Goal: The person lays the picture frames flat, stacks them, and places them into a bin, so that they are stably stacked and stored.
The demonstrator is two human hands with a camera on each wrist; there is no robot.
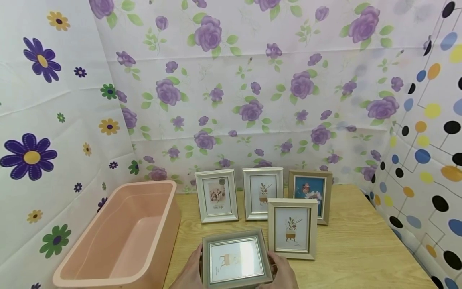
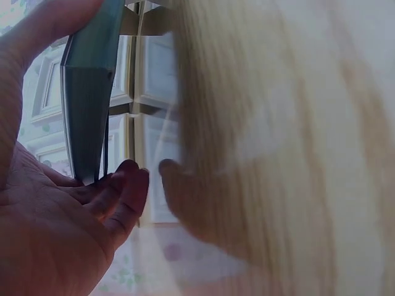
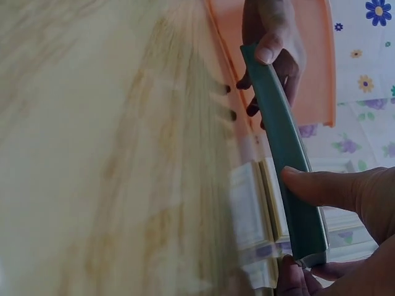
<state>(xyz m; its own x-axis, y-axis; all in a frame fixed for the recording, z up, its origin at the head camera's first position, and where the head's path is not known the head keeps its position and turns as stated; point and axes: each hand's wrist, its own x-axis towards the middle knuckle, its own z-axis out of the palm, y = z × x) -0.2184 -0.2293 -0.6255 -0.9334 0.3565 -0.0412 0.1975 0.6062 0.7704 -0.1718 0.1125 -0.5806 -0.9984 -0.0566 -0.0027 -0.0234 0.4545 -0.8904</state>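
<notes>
A picture frame (image 1: 236,259) with a grey-silver border is held face up between both hands near the front of the table. Its potted-plant print lies sideways and the glass shows a bright glare. At its left side my left hand (image 1: 192,268) grips the edge, with the fingers curled beneath, as the left wrist view shows. My right hand (image 1: 283,273) holds the opposite side, its thumb (image 3: 308,184) along the frame's edge. In the right wrist view the frame is seen edge-on above the tabletop. Just beyond it stands a cream picture frame (image 1: 292,228) with a similar plant print.
Behind stand a white frame (image 1: 216,195) with a flower print, another white frame (image 1: 263,192) with a plant print, and a tan frame (image 1: 310,190) with a blue picture. A pink plastic tub (image 1: 164,237) is at the left. Patterned cloths (image 1: 231,96) hang around the wooden table (image 1: 357,241).
</notes>
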